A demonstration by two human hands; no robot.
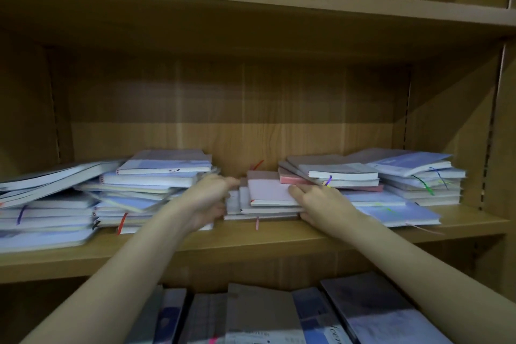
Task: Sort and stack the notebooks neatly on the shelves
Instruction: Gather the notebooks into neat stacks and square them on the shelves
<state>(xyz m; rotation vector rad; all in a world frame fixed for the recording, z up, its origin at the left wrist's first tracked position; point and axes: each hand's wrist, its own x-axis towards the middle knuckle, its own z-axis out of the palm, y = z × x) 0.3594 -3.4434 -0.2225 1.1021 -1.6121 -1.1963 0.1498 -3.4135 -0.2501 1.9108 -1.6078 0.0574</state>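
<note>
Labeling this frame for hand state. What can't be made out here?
- Left hand, head view: motion blur smears the fingers; grip on the middle stack unclear.
- Right hand: fingertips hidden under that stack.
- Far-left pile: cut off by the frame edge.
- Lower-shelf notebooks: cut off at the bottom, cover text unreadable.

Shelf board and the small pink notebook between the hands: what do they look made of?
Light brown shelf board: probably wood-grain laminate, matte; the back panel shows the same grain. Small pink notebook: paper pages, seemingly a soft matte card cover; motion blur leaves this uncertain.
</note>
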